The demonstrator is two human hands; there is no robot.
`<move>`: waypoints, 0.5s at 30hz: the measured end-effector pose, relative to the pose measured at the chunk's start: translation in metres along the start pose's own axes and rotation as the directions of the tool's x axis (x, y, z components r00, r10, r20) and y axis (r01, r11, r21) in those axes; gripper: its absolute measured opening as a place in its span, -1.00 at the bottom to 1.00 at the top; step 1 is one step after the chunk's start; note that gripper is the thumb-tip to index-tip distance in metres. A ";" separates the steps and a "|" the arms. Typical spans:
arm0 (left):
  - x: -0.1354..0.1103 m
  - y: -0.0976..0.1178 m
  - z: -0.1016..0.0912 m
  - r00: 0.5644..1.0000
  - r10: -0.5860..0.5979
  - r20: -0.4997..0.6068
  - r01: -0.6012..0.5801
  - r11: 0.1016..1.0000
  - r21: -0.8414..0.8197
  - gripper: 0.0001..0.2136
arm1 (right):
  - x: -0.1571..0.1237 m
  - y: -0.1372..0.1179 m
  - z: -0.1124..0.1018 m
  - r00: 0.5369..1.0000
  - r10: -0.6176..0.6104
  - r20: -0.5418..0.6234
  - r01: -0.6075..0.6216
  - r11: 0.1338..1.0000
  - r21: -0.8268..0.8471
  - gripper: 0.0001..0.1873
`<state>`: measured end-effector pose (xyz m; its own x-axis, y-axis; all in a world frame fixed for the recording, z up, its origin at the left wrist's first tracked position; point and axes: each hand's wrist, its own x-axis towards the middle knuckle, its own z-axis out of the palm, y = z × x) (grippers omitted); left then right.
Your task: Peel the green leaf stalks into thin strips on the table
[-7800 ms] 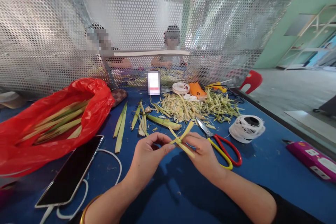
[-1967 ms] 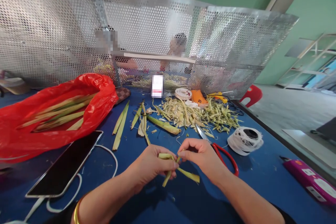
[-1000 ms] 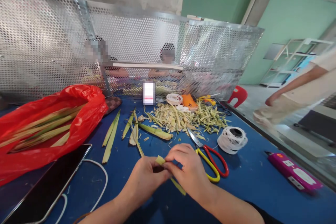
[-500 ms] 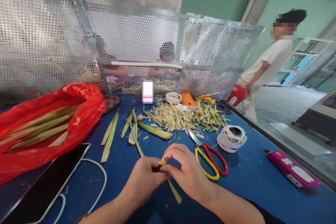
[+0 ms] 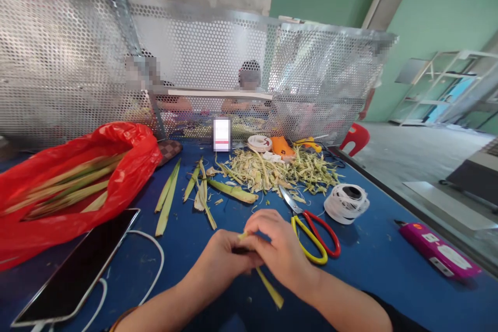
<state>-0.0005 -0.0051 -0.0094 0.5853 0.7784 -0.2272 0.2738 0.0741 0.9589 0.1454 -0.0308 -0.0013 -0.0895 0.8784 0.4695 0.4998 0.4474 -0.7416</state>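
Observation:
Both hands meet just above the blue table (image 5: pixel 369 264), near its front edge. My left hand (image 5: pixel 221 264) is closed on a folded yellow-green leaf strip (image 5: pixel 268 286) whose loose end hangs down towards me. My right hand (image 5: pixel 278 249) pinches the same strip from the right, fingers curled over its top, where a small tip shows. The folded part is mostly hidden between the fingers. Scissors (image 5: pixel 313 231) with red and yellow handles lie right beside my right hand.
A red bag (image 5: pixel 128 166) of leaf stalks lies left, with a phone (image 5: pixel 75 270) and white cable (image 5: pixel 150 270) in front. Leaf scraps (image 5: pixel 280 168), cut stalks (image 5: pixel 169 197), a white string roll (image 5: pixel 346 202) and a purple box (image 5: pixel 439 257) are around. A perforated metal screen (image 5: pixel 78 62) stands behind, people beyond it.
My hands have closed tighter on the strip and folded it smaller since two seconds ago. The person walking at the right has gone out of view. The camera shifted slightly.

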 end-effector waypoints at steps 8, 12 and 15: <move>-0.003 0.019 -0.007 0.985 -0.155 -0.078 0.114 0.918 -0.380 -0.59 | 0.016 0.014 -0.031 0.911 0.387 0.141 -0.409 0.894 0.185 -0.71; -0.004 0.017 -0.007 0.976 -0.181 -0.117 0.131 0.930 -0.342 -0.75 | 0.012 0.012 -0.024 0.900 0.390 0.193 -0.423 0.889 0.178 -0.82; -0.004 0.016 -0.007 0.974 -0.179 -0.137 0.126 0.936 -0.328 -0.76 | 0.011 0.012 -0.019 0.922 0.373 0.102 -0.386 0.905 0.178 -0.81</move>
<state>-0.0037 -0.0022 0.0083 0.4166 0.8303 -0.3701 0.0800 0.3720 0.9248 0.1670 -0.0192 0.0044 0.0159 0.9941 0.1073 0.3339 0.0959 -0.9377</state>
